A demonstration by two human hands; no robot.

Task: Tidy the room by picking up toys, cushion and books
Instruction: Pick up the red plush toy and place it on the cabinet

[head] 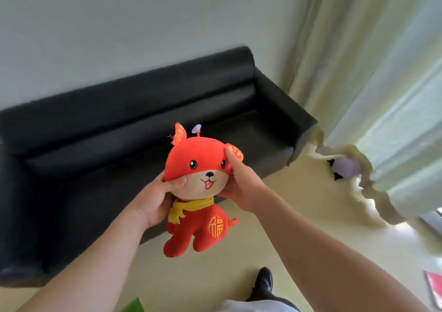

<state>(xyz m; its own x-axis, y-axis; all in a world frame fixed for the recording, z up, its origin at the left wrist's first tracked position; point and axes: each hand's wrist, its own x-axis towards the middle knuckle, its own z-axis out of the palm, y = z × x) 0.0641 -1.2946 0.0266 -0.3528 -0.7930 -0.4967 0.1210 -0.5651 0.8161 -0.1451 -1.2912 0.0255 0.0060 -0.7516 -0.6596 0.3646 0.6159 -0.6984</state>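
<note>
A red plush dog point(199, 225) with a yellow scarf and a gold character on its chest hangs in the air in front of a black sofa point(124, 110). My left hand point(155, 199) grips the left side of its head, thumb across the cheek. My right hand point(241, 182) grips the right side of the head, thumb up by the ear. The toy's body and legs dangle below my hands. A purple and black plush toy point(344, 168) lies on the floor, partly under the curtain hem.
The black sofa stands against a white wall, its seat bare. Pale curtains point(373, 84) hang at the right down to the cream floor. A red flat object point(434, 290) shows at the right edge, something green point(134, 305) at the bottom. My black shoe point(263, 283) is below.
</note>
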